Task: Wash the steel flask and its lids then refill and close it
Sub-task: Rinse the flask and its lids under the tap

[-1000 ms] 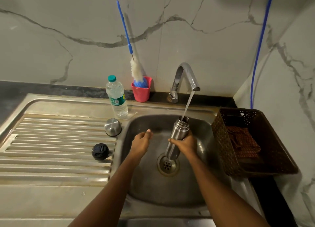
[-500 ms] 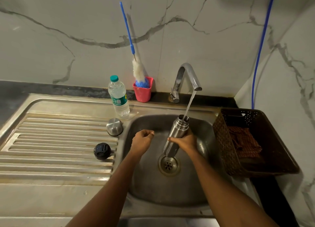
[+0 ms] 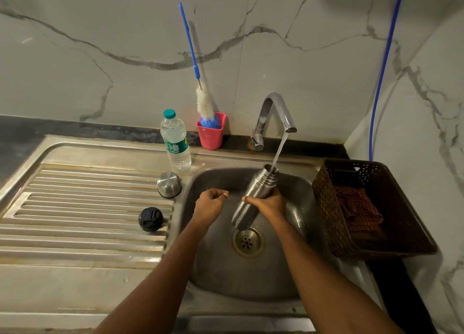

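Observation:
My right hand point(image 3: 268, 205) grips the steel flask point(image 3: 256, 190) around its middle, tilted, over the sink basin point(image 3: 221, 271). The flask's open mouth sits under the tap point(image 3: 278, 112), and the running stream falls into it. My left hand point(image 3: 209, 204) hovers over the basin to the left of the flask, fingers curled shut, holding nothing. The steel cup lid point(image 3: 169, 184) stands upside down on the drainboard at the basin's left rim. The black inner lid point(image 3: 150, 219) lies on the drainboard ridges below it.
A plastic water bottle point(image 3: 175, 142) stands behind the steel lid. A pink cup point(image 3: 211, 132) holding a long blue bottle brush point(image 3: 198, 77) is against the wall. A brown basket point(image 3: 371, 208) with a cloth sits right of the sink. A blue hose point(image 3: 381, 70) runs down the corner.
My left hand's fingers have curled into a loose fist. The flask stays under the stream in my right hand.

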